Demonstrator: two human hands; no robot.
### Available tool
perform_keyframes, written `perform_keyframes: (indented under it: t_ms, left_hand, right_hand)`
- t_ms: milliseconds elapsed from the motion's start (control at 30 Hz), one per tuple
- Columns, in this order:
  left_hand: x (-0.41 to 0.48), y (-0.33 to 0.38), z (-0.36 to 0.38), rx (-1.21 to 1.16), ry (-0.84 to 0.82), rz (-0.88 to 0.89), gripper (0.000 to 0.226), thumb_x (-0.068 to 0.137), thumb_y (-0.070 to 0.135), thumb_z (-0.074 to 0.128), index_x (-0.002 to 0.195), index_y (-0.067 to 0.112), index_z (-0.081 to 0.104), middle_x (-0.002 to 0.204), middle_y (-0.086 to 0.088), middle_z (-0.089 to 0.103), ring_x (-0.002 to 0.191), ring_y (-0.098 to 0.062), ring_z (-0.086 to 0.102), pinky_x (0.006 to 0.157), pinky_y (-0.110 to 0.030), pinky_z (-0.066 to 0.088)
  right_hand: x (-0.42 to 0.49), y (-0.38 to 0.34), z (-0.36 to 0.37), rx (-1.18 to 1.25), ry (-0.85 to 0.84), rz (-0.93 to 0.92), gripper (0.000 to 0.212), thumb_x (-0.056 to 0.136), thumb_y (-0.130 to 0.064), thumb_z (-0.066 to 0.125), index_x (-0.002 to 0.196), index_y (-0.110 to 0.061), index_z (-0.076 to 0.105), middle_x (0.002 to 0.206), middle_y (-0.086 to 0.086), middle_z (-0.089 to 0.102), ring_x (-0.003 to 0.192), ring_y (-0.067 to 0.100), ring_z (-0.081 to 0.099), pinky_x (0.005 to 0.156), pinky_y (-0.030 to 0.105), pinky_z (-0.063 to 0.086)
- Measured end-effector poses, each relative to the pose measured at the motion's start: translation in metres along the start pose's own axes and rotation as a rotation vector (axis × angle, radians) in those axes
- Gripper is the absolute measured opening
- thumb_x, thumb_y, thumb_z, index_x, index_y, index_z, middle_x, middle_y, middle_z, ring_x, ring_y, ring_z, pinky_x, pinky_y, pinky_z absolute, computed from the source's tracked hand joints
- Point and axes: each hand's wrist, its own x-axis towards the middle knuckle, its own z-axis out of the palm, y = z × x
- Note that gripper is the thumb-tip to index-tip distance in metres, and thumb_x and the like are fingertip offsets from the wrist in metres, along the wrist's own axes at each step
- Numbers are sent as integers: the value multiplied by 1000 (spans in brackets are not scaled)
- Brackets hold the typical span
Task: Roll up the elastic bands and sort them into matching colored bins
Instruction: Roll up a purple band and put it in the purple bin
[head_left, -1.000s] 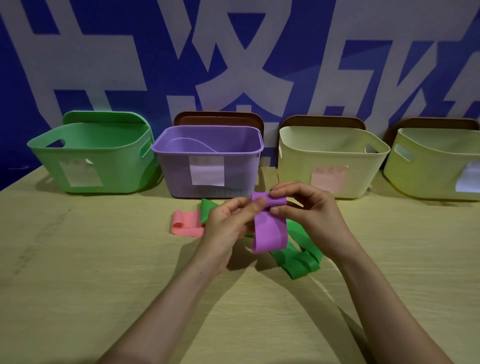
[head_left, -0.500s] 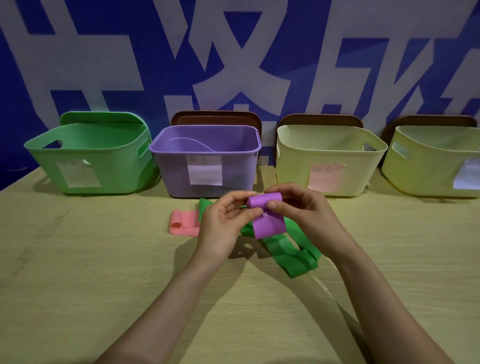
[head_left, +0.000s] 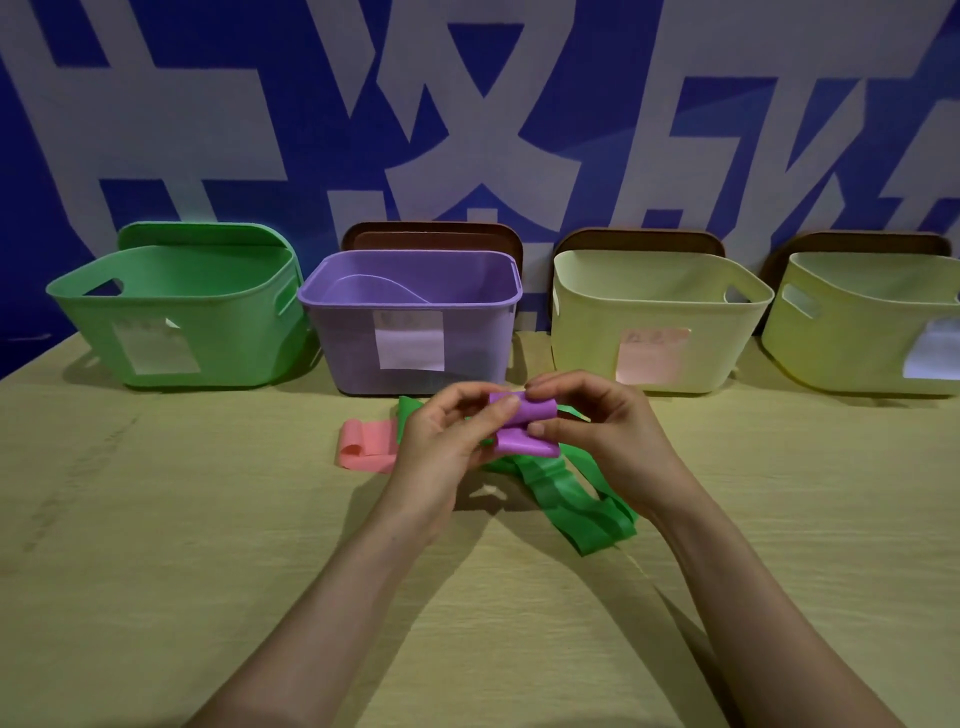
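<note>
Head view: we record the purple band (head_left: 525, 442) held in the air above the surface (head_left: 156, 545), just near of the purple bin (head_left: 343, 358). Its upper part is wound into a short, smooth tube lying crosswise; a short flat tail hangs loose below the roll. The material looks matte and rubbery.

The left hand (head_left: 441, 449) pinches the roll's left end, thumb on its front. The right hand (head_left: 602, 436) grips the right end, fingers curled over the top and thumb against the tail.

Under the hands a green band (head_left: 576, 512) lies in loose folds on the surface, running near-right. A pink band (head_left: 363, 447) lies flat to the left, one end curled.

Along the far edge we note four bins, left to right: green bin (head_left: 218, 338), purple bin, cream bin (head_left: 587, 332), yellow-green bin (head_left: 852, 343), each bearing a paper label.
</note>
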Motion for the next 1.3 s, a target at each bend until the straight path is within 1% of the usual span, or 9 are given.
perform_keyframes:
  t_ms: [100, 200, 333, 600, 733, 900, 1000, 1133, 1300]
  left_hand:
    - [-1, 0, 2, 53, 15, 95, 18, 77, 11, 73, 94, 16, 70, 88, 1, 70, 74, -11, 62, 59, -15, 48]
    - [-4, 2, 3, 95, -16, 130, 21, 74, 15, 73, 93, 22, 70, 92, 2, 71, 70, -5, 61, 55, -10, 42]
    - [-7, 4, 3, 111, -29, 142, 21, 75, 16, 73, 95, 22, 69, 93, 3, 72, 79, -6, 65, 61, -11, 45]
    - [-3, -1, -1, 180, -9, 185, 25, 77, 5, 74, 94, 22, 69, 96, 3, 72, 86, -4, 66, 66, -12, 47]
    - [0, -4, -5, 349, -34, 342, 27, 76, -2, 73, 93, 18, 69, 102, 1, 68, 102, -10, 64, 81, -22, 53]
    - [0, -4, -4, 442, -51, 456, 35, 75, -10, 71, 96, 18, 67, 108, 1, 63, 107, -13, 62, 88, -29, 54]
    - [-2, 1, 0, 251, -21, 409, 53, 69, -12, 73, 107, 22, 58, 120, -5, 58, 110, -9, 61, 86, -21, 52]
    - [-7, 5, 4, 161, 27, 391, 36, 68, -3, 75, 96, 19, 66, 92, 7, 72, 91, -1, 66, 73, -16, 51]
    - [-8, 0, 0, 398, 80, 622, 42, 75, 0, 73, 110, 23, 68, 98, 13, 69, 94, -9, 67, 83, -22, 53]
  right_hand:
    - [0, 0, 0, 26, -25, 22, 44, 75, 18, 64, 104, -15, 66, 105, -2, 70, 103, 11, 65, 83, 22, 53]
    - [-1, 2, -3, 37, -40, 70, 52, 79, 14, 61, 117, -21, 61, 117, 4, 65, 109, 19, 64, 91, 32, 53]
    - [-1, 3, -4, 65, -79, 117, 37, 78, 1, 65, 112, -14, 64, 112, 10, 67, 104, 22, 65, 90, 32, 50]
    - [0, 1, -9, 94, -164, 152, 41, 74, -8, 68, 114, -15, 64, 114, 10, 67, 111, 25, 62, 98, 36, 48]
    - [-1, -3, -6, 32, -134, 122, 34, 78, -16, 75, 110, -13, 67, 110, 7, 70, 107, 22, 64, 92, 32, 50]
    - [-2, -6, -4, -116, -114, 48, 33, 76, -22, 68, 109, -18, 67, 107, -1, 71, 102, 13, 66, 88, 27, 53]
    - [-1, -5, -4, -13, -76, -19, 28, 77, -17, 69, 105, -15, 66, 99, -4, 72, 96, 9, 66, 82, 20, 51]
    - [1, 3, 4, 272, -74, -27, 36, 64, -33, 85, 96, -23, 72, 98, -1, 69, 93, 12, 63, 81, 22, 50]
    - [0, 2, 3, 227, -51, -130, 28, 70, -11, 79, 93, -26, 70, 101, -3, 70, 102, 13, 63, 88, 23, 49]
